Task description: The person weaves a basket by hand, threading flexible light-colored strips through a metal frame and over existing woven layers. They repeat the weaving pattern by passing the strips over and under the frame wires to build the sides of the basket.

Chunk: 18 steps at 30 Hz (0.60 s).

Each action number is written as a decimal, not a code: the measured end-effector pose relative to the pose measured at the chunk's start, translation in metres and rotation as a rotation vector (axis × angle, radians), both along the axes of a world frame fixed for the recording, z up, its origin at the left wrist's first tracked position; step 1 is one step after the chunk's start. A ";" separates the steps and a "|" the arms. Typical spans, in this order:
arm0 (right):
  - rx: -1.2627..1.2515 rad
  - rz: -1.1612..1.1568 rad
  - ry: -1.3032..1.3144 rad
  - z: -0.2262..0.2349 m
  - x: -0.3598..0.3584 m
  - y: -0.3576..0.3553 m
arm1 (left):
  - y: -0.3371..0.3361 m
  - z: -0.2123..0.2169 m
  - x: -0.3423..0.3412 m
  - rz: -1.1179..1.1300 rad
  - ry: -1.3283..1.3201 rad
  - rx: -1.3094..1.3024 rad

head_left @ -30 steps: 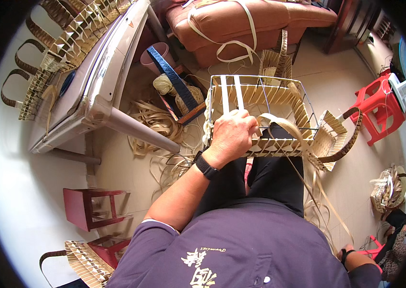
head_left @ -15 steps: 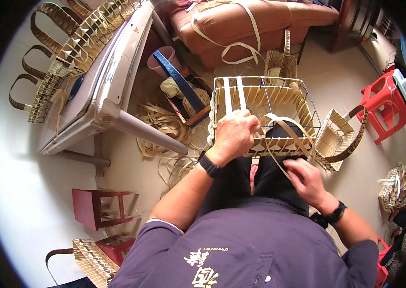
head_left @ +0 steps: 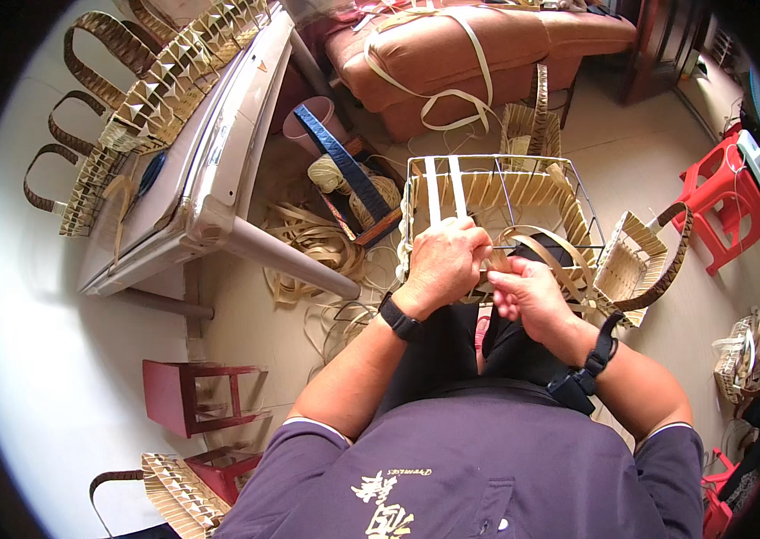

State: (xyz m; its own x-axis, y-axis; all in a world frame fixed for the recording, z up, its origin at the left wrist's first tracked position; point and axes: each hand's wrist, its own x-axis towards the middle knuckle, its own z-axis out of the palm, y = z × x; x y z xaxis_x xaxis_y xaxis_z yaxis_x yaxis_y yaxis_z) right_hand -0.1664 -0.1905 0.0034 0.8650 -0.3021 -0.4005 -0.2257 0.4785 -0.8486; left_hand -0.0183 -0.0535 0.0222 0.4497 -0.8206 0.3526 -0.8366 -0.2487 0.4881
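Note:
A rectangular wire-framed basket (head_left: 537,187), partly wrapped in pale woven strips, rests on my lap. Two white strips (head_left: 457,187) run from its far rim down toward my left hand (head_left: 445,260), which is closed over the near side of the basket. What lies under those fingers is mostly hidden. Just to the right, my right hand (head_left: 531,292) pinches a tan flat strip (head_left: 552,241) close to my left fingertips. The strip loops up and over the near rim on the right side.
A small handled basket (head_left: 633,260) lies to the right of my lap. Left are a table (head_left: 245,238) holding finished baskets, a pile of loose strips (head_left: 303,242) and a blue-handled basket (head_left: 344,153). Red stools (head_left: 728,202) and a brown sofa (head_left: 434,67) stand around.
My right hand has moved up and left, from below the basket's right part to beside my left hand, bringing the strip along. My left hand keeps its place on the basket.

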 end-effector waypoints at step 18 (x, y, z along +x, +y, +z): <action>-0.131 1.003 0.572 0.005 -0.111 -0.057 | 0.000 0.002 -0.006 -0.035 -0.037 -0.027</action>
